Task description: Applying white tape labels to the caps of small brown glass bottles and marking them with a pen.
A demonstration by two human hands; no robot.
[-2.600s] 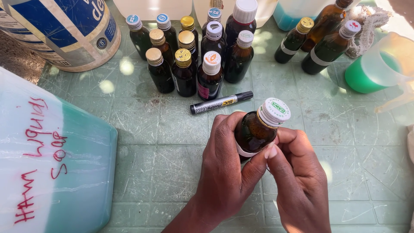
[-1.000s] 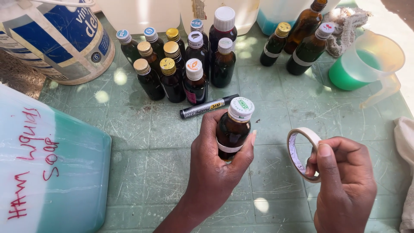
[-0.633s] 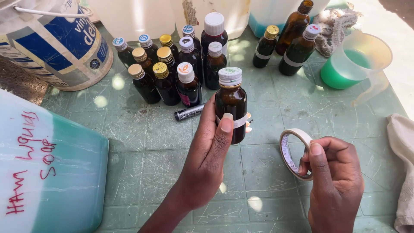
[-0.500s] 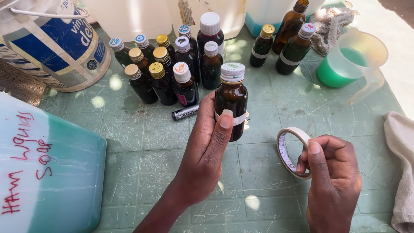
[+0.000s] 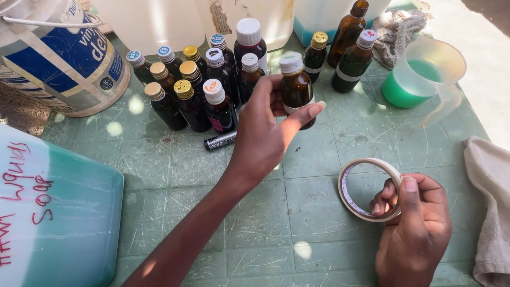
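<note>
At the bottom right of the frame the right hand (image 5: 414, 234) pinches a roll of pale masking tape (image 5: 369, 188) between thumb and fingers, holding it on edge just above the green tabletop (image 5: 308, 159). At the lower left stands a large translucent container of teal liquid (image 5: 58, 212) with red handwriting on its side. The left hand (image 5: 263, 133) reaches up from the bottom centre to the middle of the frame, fingers wrapped round a small brown bottle with a white cap (image 5: 295, 87), held upright; a pale strip, seemingly tape, already circles its lower body. Under the wrist a black marker (image 5: 220, 141) lies on the table. Just beyond, left of centre, is a cluster of capped dark bottles (image 5: 196, 85), with three more brown bottles (image 5: 345, 48), one uncapped, at upper right. A clear jug of green liquid (image 5: 422, 74) sits at right, a pale cloth (image 5: 491, 191) at the right edge, and a big white-and-blue bucket (image 5: 64, 53) at upper left. Judging by this, the held bottle looks taped and is near the cluster; whether the others are banded I cannot tell for most of them.
</note>
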